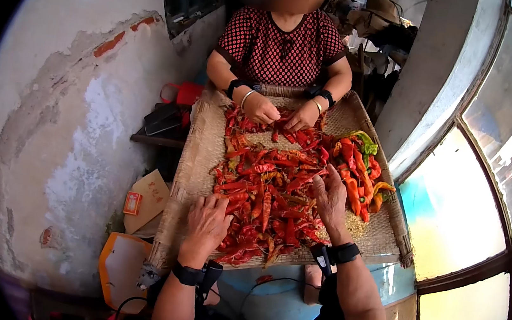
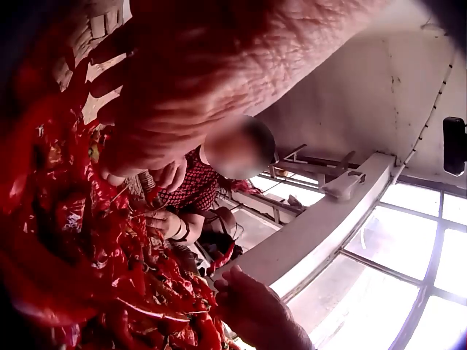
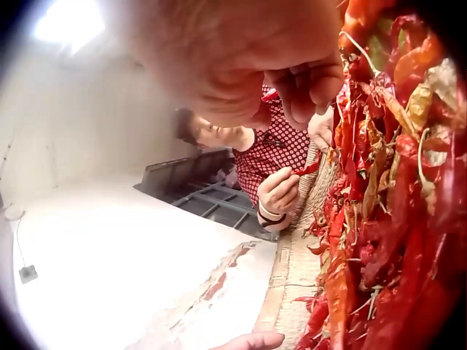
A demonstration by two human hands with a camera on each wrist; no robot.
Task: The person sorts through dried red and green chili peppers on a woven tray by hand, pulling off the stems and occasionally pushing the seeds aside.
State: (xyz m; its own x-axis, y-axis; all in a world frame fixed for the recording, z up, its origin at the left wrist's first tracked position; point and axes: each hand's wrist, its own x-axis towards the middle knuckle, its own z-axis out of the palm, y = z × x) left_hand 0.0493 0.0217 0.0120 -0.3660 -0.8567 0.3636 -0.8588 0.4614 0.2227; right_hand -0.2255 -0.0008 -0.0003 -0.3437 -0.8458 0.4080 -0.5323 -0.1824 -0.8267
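Observation:
Wrinkled red chili peppers (image 1: 266, 206) lie in a broad layer on a shallow woven tray (image 1: 186, 180). At the near left side of the layer, my left hand (image 1: 207, 223) rests on the chilies, fingers pointing forward; the left wrist view shows its fingers (image 2: 117, 76) spread loosely over them. My right hand (image 1: 331, 202) hovers at the right edge of the layer, thumb and fingers apart. Loosely bent fingers (image 3: 295, 95) show in the right wrist view, with no chili visible between them. Beside this hand is a heap of fresher orange-red peppers (image 1: 353, 172).
Across the tray sits a person (image 1: 282, 48) whose hands (image 1: 262, 109) work at the far chilies; one holds a chili (image 3: 308, 168). A plastered wall (image 1: 79, 138) stands left, a framed window (image 1: 460, 211) right. Cardboard (image 1: 150, 195) and a red bag (image 1: 186, 92) lie left of the tray.

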